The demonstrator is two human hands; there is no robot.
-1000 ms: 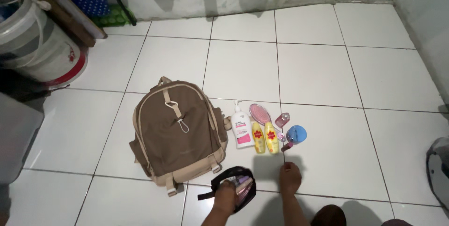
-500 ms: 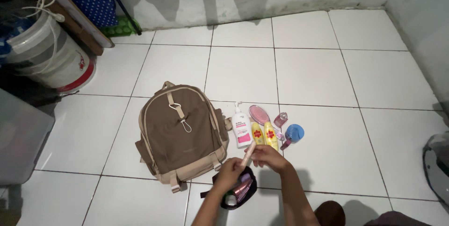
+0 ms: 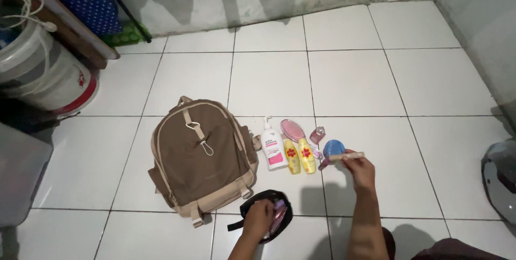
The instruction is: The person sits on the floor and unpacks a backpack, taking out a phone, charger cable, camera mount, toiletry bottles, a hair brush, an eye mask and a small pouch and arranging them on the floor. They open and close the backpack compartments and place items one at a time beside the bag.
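Beige slim tube (image 3: 346, 157) in right hand (image 3: 361, 171), black pouch (image 3: 267, 216)

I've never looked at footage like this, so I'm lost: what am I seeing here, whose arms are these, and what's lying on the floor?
There is no machine here. A person wears a camera on the head, so the view looks down at their own two hands above a white tiled floor. The left hand reaches into a small black pouch. The right hand holds a thin beige stick-like item; what it is exactly is too small to tell. On the floor lie a brown backpack, a white pump bottle, two yellow bottles, a pink hairbrush and a blue round item. A white bucket stands at the far left.
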